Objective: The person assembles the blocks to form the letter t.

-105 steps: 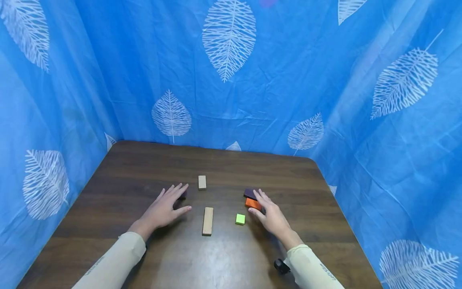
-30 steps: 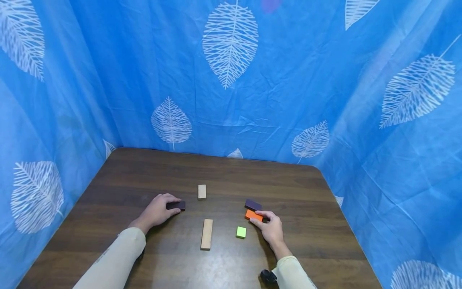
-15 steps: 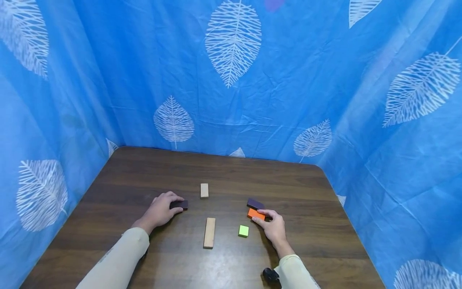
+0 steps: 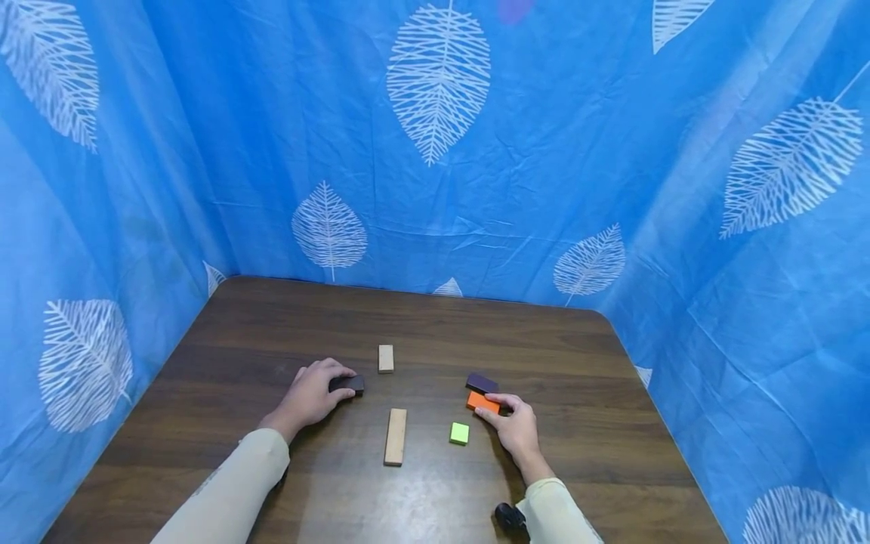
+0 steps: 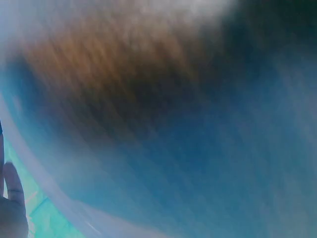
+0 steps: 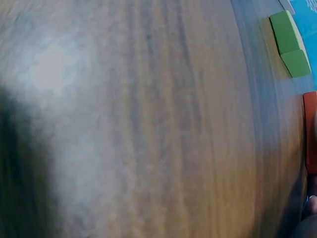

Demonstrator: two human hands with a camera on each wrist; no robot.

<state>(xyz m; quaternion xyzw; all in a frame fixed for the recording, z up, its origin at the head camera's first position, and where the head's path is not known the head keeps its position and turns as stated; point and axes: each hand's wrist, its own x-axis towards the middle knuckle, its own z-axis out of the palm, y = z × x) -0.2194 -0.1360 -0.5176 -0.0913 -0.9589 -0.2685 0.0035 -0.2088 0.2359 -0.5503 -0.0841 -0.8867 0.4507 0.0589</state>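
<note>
In the head view my left hand (image 4: 314,397) pinches a dark block (image 4: 353,384) between thumb and fingers, on the left part of the table. My right hand (image 4: 514,429) holds an orange block (image 4: 481,402) by its right end. Just behind that one lies a dark purple block (image 4: 482,382), its near edge against the orange block. In front sits a small lime green block (image 4: 459,433). The right wrist view catches the orange block (image 6: 310,131) at its right edge, below the green block (image 6: 291,44). The left wrist view is mostly blurred, with fingers (image 5: 14,191) at its left edge.
A long pale wooden block (image 4: 395,437) lies between the hands, and a shorter pale wooden block (image 4: 386,359) farther back. The brown wooden table (image 4: 272,325) is walled by a blue curtain (image 4: 435,227) with white leaf prints.
From hovering with spread fingers, both hands have come down and gripped blocks. Over the last half second my left hand slides the dark block slightly right; my right hand stays put.
</note>
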